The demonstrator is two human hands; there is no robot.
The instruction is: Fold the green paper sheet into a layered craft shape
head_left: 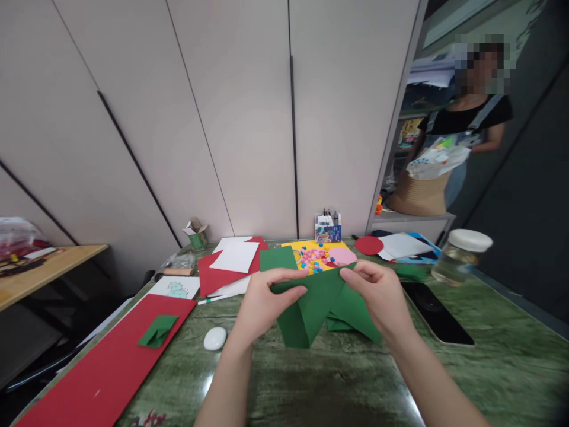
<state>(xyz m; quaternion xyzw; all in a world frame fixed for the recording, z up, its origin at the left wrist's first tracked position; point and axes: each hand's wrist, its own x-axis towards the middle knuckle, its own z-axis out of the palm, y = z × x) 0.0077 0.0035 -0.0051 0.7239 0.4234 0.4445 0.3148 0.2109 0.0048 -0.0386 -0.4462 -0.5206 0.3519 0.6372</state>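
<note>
A folded sheet of green paper [317, 299] hangs between my two hands above the table. My left hand [271, 299] pinches its upper left part between thumb and fingers. At the upper right corner, my right hand [373, 290] grips the edge, thumb in front. A crease runs down the sheet, and its lower end forms a pointed flap. Just behind and to the right lie more green paper pieces [358, 314]. Another green sheet [278, 258] lies behind my left hand. Beyond the held paper is a yellow sheet [347, 244] with pink and blue beads [313, 256].
A small folded green piece [159, 330] rests on a long red board [111, 362] at left. Near my left arm sits a white oval object [215, 338]. A phone [438, 313] and a lidded jar [462, 256] stand right. A person [471, 124] is at back right.
</note>
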